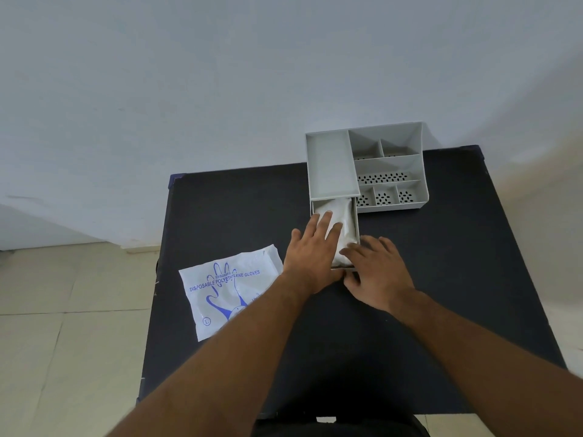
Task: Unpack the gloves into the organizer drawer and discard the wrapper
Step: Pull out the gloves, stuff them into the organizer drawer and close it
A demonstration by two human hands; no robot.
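Both bare forearms reach forward from the bottom of the view over a dark table (441, 279). The left hand (310, 253) lies palm down, fingers spread and stretched forward, flat on a wad of whitish gloves (342, 222) that sits inside the pulled-out drawer (357, 222). Its fingertips press on the wad; nothing is gripped. The right hand (377, 272) rests at the near right corner of the drawer, fingers loosely spread, its fingertips touching the near end of the gloves and its thumb curled toward the drawer's front edge. Whether it pinches that front edge cannot be told.

One grey organizer (391, 168) stands at the far side of the table, against a pale wall (220, 74). Its top shows one flat tray on the left and six open compartments on the right, several with perforated floors. One drawer slides out from under the tray toward the person.

One wrapper (227, 291), a flat white bag printed in blue with a glove outline and the words "Disposable Polyethylene Gloves", lies on the table's left edge, just left of the left wrist, partly overhanging the tiled floor (63, 342).
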